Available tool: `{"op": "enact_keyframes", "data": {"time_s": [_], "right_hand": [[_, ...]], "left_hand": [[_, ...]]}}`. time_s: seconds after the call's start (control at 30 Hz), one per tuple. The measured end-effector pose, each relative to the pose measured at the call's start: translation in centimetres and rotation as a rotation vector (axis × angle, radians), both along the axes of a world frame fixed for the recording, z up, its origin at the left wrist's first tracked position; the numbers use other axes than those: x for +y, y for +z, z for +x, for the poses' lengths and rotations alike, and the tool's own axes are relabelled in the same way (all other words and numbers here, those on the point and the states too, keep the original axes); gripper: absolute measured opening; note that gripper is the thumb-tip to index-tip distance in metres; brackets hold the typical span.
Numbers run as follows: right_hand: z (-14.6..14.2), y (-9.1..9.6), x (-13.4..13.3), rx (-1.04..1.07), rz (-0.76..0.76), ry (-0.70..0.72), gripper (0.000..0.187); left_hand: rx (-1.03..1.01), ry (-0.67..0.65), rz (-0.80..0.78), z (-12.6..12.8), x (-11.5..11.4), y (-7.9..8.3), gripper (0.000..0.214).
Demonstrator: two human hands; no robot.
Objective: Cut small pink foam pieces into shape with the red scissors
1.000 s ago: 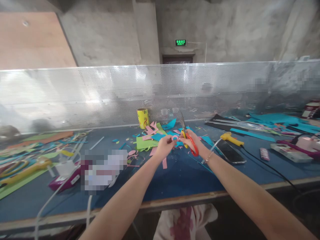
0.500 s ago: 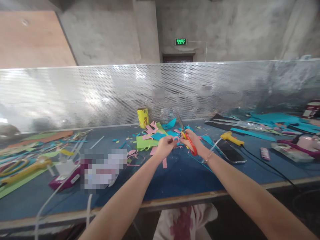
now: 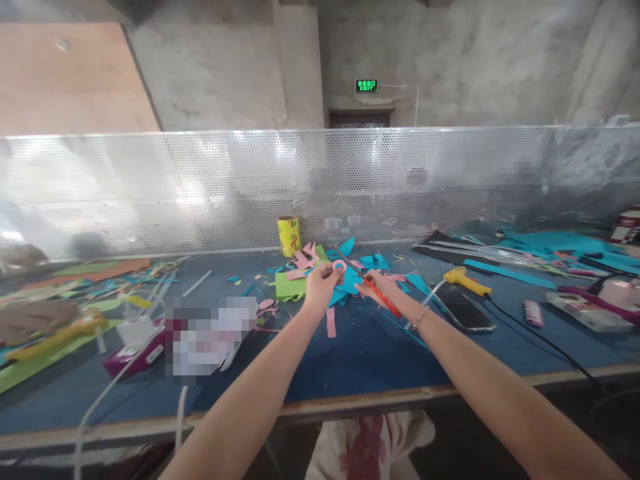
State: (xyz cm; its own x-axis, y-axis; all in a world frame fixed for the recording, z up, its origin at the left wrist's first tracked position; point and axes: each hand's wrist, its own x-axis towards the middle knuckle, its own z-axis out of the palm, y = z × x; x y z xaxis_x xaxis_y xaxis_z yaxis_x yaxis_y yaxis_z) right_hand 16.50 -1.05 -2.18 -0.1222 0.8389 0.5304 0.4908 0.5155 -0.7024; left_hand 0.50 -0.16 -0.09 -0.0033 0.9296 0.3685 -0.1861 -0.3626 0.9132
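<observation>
My left hand (image 3: 320, 285) is closed in a pinch on a small pink ring-shaped cutout (image 3: 339, 266), held just above the blue table top (image 3: 360, 347). My right hand (image 3: 376, 288) is wrapped round red-handled scissors (image 3: 383, 299), lowered close to the table with the blades pointing left toward the cutout. Below both hands lie turquoise, pink and green scraps (image 3: 320, 277).
A yellow can (image 3: 289, 235) stands by the perforated metal screen (image 3: 200, 187). A phone (image 3: 463, 307) and a yellow-handled tool (image 3: 465, 280) with a black cable lie to the right, more coloured sheets far right. A purple device (image 3: 133, 353) and white cable lie left.
My right hand has tipped the scissors from upright down to nearly flat over the table. My left hand has lifted the pink ring slightly up and away from the blades.
</observation>
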Motion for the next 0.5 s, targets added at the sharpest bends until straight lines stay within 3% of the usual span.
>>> {"op": "enact_keyframes", "data": {"time_s": [0.17,0.5], "right_hand": [[-0.3,-0.4,-0.5,-0.07,-0.091,0.022,0.032],[-0.3,2.0,-2.9,-0.125,-0.226,0.115,0.028]], "left_hand": [[-0.095,0.03,-0.026,-0.4,0.3,0.2,0.036],[-0.014,0.04,0.011,-0.2,-0.1,0.5,0.029]]}}
